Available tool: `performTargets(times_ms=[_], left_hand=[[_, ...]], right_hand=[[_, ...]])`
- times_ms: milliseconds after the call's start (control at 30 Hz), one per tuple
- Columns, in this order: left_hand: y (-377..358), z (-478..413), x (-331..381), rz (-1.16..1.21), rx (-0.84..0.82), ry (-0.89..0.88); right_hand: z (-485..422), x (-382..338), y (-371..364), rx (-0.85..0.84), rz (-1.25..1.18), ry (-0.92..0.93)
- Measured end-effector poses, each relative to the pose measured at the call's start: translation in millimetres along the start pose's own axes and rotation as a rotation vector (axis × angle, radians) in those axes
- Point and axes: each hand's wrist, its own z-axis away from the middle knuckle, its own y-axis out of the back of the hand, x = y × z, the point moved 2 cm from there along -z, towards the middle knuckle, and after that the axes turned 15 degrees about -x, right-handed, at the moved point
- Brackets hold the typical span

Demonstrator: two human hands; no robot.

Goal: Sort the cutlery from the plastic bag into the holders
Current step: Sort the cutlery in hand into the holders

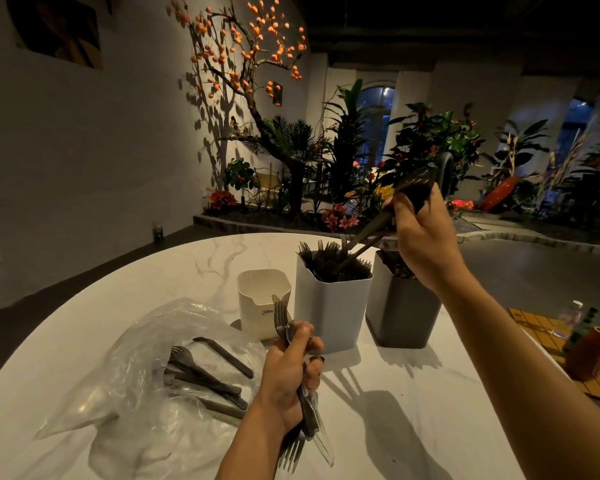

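Note:
My left hand (290,379) grips a bundle of forks and spoons (307,417) above the white marble table (395,427), tines sticking out above and below the fist. My right hand (420,233) holds dark cutlery (371,226) slanted down into the light blue-grey holder (329,313), which is full of forks. A dark grey holder (400,313) stands to its right, partly hidden by my right wrist. A small cream holder (257,299) stands to the left. The clear plastic bag (142,382) lies at the left with several dark knives and a fork (205,375) on it.
At the right, past the table's edge, are a yellow mat (541,327), an orange cup (586,353) and a small bottle. Plants and a tree with orange fruits fill the background. Bare tabletop lies in front of the holders.

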Motion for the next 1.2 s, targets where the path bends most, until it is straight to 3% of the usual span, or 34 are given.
performTargets(times_ms=[167, 367, 667, 833, 933, 1000, 1100, 1200], left_hand=[[0.3, 0.5, 0.4, -0.013, 0.006, 0.009], [1.7, -0.6, 0.4, -0.053, 0.036, 0.005], [1.0, -0.4, 1.4, -0.034, 0.028, 0.002], [-0.2, -0.3, 1.8, -0.059, 0.043, 0.008], [-0.5, -0.3, 1.7, -0.049, 0.04, 0.007], [0.1, -0.1, 1.7, -0.051, 0.03, 0.011], [0.9, -0.5, 2.3, -0.081, 0.023, 0.017], [1.2, -1.4, 2.3, -0.085, 0.008, 0.018]], right_hand=[[-1.2, 15.4, -12.0, -0.089, 0.26, -0.015], [2.5, 38.5, -37.4, -0.269, 0.288, -0.126], [-12.3, 58.6, -45.1, -0.198, 0.348, -0.214], [-11.3, 67.7, -53.5, -0.216, 0.641, -0.265], [-14.2, 66.7, -54.3, -0.33, 0.817, -0.353], [-15.1, 67.6, -51.9, -0.3, 0.746, -0.294], [-6.7, 61.8, -49.9, -0.124, 0.545, -0.098], [2.1, 62.7, -55.3, -0.175, 0.674, 0.074]])
